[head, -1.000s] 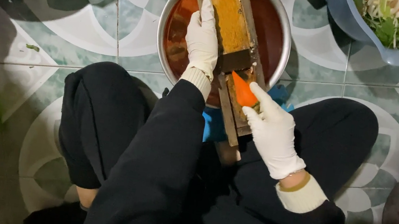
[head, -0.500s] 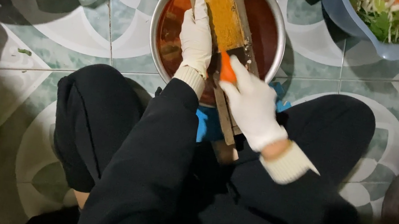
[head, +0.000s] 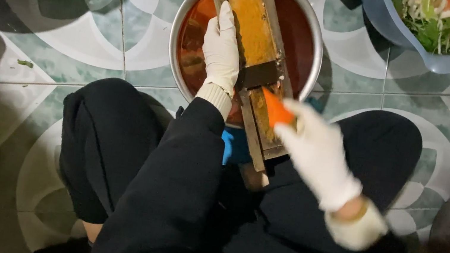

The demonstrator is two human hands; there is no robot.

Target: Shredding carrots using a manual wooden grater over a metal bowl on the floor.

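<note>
Two gloved hands, one grater, one carrot.
The left hand (head: 222,48) grips the wooden grater (head: 249,40) over one metal bowl (head: 310,44); the right hand (head: 317,153) grasps the carrot piece (head: 275,108).

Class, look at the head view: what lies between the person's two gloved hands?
The wooden grater board lies between the left hand and right hand, over the metal bowl; the right hand presses a carrot piece on it.

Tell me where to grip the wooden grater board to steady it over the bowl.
Grip the wooden grater board by its left long rail, coming from the left, where the left hand holds it. That side sits clear of the blade slot and of the right hand sliding the carrot.
</note>
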